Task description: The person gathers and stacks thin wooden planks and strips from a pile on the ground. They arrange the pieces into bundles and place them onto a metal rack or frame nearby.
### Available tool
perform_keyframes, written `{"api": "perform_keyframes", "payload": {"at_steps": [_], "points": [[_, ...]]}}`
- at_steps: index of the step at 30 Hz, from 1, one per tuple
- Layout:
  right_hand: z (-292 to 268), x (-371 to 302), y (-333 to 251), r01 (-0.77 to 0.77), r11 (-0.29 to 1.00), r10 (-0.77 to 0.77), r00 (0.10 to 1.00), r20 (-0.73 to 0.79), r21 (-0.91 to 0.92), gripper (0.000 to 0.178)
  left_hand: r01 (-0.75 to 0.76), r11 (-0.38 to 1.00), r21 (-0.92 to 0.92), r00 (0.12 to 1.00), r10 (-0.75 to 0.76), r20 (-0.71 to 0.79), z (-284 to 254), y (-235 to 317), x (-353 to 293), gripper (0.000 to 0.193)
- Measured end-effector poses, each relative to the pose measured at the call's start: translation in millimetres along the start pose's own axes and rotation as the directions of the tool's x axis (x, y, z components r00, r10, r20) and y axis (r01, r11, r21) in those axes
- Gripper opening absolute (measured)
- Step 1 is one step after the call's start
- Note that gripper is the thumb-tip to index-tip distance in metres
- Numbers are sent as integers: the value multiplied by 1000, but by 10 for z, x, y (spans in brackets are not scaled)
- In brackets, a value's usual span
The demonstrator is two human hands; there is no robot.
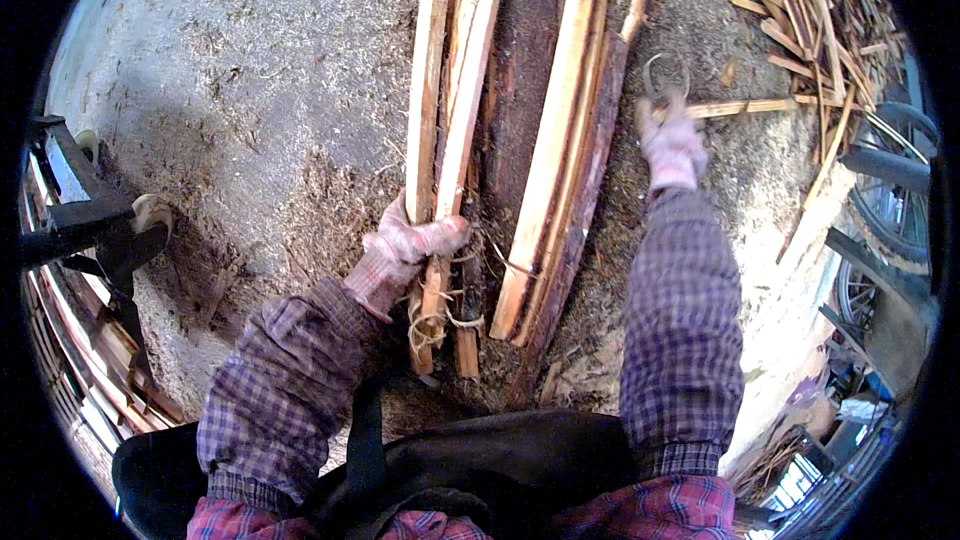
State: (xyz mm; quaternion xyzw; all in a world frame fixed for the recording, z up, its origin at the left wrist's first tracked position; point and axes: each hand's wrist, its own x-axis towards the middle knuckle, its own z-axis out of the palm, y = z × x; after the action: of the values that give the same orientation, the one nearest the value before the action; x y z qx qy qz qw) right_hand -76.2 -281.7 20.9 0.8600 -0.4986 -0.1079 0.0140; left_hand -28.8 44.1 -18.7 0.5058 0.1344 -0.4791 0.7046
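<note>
My left hand (405, 242), in a pale work glove, is closed around long, light wood strips (428, 110) near their lower ends. Thin curled bands (430, 325), perhaps cord or shavings, hang about those ends. Close by on the right lies another group of long strips (560, 150), some with dark bark edges. My right hand (672, 145), also gloved, reaches out farther right and is smeared by motion. A thin pale loop (668, 70) shows at its fingertips; whether the hand holds it is unclear. Beside those fingers a short wood strip (740, 108) lies crosswise.
A pile of loose wood sticks (815, 0) fills the far right. Wheels (895, 160) stand at the right edge. To the left is a dark metal frame with a caster (152, 215), with more wood strips (95, 380) below it. Wood debris litters the floor (260, 70).
</note>
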Motion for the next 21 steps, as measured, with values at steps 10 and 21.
{"api": "perform_keyframes", "payload": {"at_steps": [10,21], "points": [[65,-2223,285,633,772,-605,760,239,-60,92,27,954,300,987,-73,145,239,400,-294,42],[148,-1660,629,-39,291,-153,984,86,956,64,335,941,-50,916,-313,250,328,268,134,56]]}}
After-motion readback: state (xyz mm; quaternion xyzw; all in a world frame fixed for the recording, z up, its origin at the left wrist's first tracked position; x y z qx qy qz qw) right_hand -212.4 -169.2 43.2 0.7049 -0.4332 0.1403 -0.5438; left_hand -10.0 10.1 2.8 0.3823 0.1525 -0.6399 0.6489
